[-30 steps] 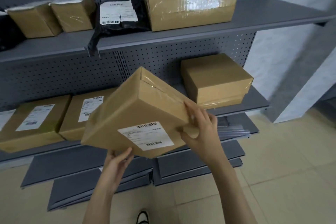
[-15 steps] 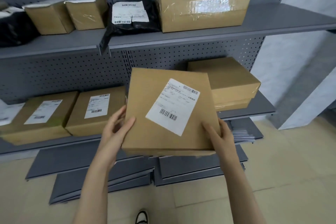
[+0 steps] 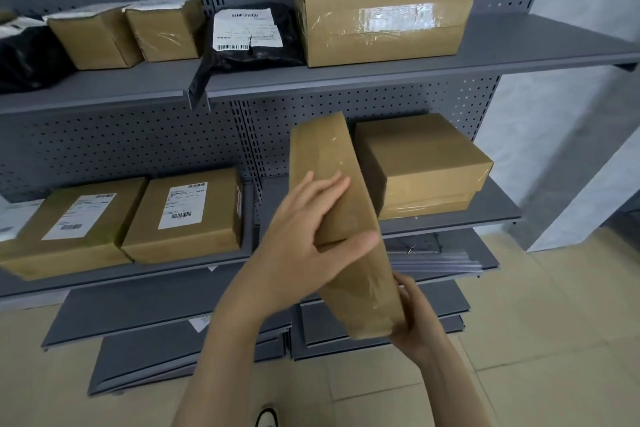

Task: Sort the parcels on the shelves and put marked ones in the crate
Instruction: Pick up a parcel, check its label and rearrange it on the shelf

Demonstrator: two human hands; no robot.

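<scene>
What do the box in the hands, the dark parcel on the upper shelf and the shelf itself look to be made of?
Held box: brown cardboard, matte, with glossy clear tape glinting along it. Dark parcel: seemingly a black plastic mailer, wrinkled and slightly shiny, with a white paper label. Upper shelf: probably grey painted metal, smooth, with a perforated back panel.

We hold a parcel (image 3: 341,218) on edge before the lower shelf (image 3: 450,224), left of a box (image 3: 422,166), right of two labelled boxes (image 3: 183,215).
</scene>
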